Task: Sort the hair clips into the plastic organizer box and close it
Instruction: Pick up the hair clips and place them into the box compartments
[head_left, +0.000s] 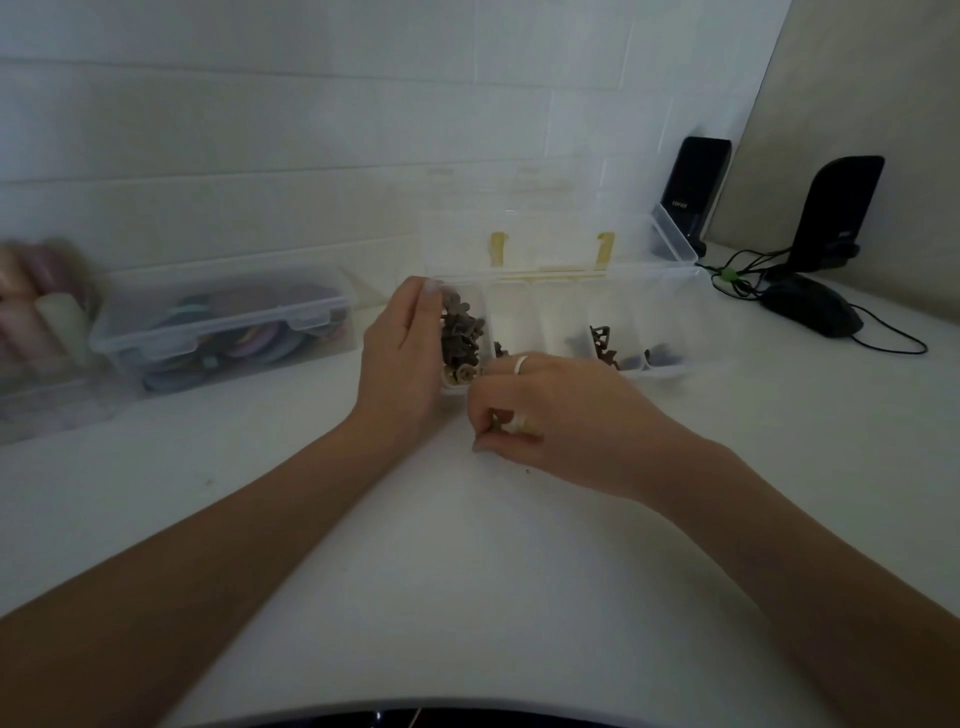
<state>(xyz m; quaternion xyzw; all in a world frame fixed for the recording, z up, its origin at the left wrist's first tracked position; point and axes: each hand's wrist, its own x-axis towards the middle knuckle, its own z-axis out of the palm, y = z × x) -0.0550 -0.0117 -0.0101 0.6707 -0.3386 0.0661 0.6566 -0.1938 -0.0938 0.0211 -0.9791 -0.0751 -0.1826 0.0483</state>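
Hair clips (461, 332) under left hand (402, 353) fingers in open organizer box (675, 322); right hand (550, 415) fingers pinched on something small.

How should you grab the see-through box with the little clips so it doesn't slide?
Probably hold the organizer box by its left end wall, coming from the left, as the left hand does. The lid stands open behind, and the right hand works in front.

Blurred pastel items (39, 306), far left
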